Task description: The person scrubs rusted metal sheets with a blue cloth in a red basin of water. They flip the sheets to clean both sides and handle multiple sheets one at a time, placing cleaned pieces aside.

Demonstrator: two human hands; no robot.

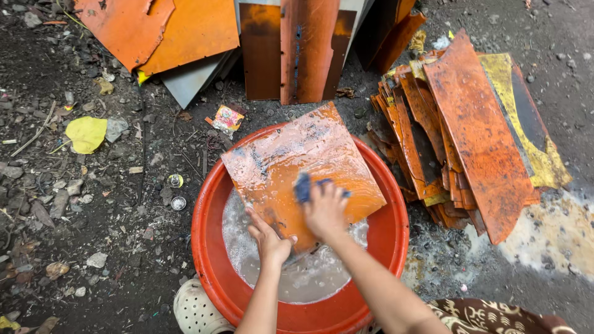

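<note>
Leaning across the red basin (207, 247), an orange plate (297, 167) with a wet, soapy face rests tilted, its lower edge down in the foamy water (297, 278) and its upper corner jutting past the basin's far rim. The left hand (269, 238) grasps the plate's lower left edge, thumb on top and fingers wrapped under. The right hand (326, 210) is clenched on a blue scrubbing cloth (303, 185), pressing it flat on the plate near the middle. The plate's right edge lies close inside the basin's right wall, while the water to its left and below stays open.

Just right of the basin, almost touching its rim, sits a stack of rusty orange plates (464, 124), the topmost long one slanting over the rest, with a yellow and black piece (526, 124) beside it. Beyond the basin's far rim, more orange sheets (291, 49) stand and lean side by side, separated from the basin by a narrow strip of dark gravel. Left of the basin the ground (93, 216) is wide, scattered with stones, a yellow leaf (86, 133) and a small wrapper (228, 117). A white perforated shoe (195, 309) touches the basin's near left side.
</note>
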